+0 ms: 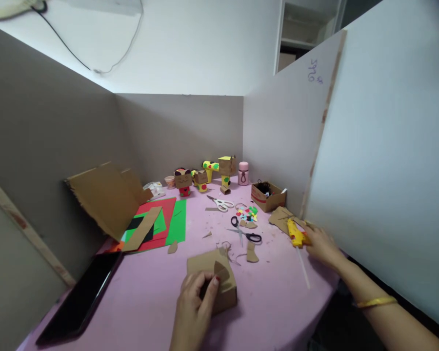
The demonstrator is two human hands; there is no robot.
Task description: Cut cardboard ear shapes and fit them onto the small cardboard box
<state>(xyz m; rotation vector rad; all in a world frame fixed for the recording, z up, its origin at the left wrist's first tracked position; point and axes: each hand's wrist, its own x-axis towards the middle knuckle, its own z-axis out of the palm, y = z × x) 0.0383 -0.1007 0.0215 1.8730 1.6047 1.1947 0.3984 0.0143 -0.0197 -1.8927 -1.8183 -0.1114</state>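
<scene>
Near the front of the table, my left hand (pixel 193 302) pinches a small curved cardboard piece (pixel 222 271) between thumb and fingers. That piece is over a small cardboard box (pixel 201 262), and the hand hides part of the box's near side. At the right edge of the table, my right hand (pixel 319 243) has its fingers closed around a yellow glue gun (pixel 295 233). A pale glue stick (pixel 303 269) sticks out of the gun toward me. Scissors with black handles (pixel 254 237) lie open beyond the box, beside a curved cardboard scrap (pixel 252 252).
White-handled scissors (pixel 223 204), coloured paper bits (pixel 248 213) and a small carton (pixel 269 197) lie farther back. Cardboard-and-paper figures (pixel 183 183) and a pink bottle (pixel 243 174) stand at the back. Coloured sheets (pixel 176 224), large cardboard (pixel 108 197) and a tablet (pixel 82 297) occupy the left.
</scene>
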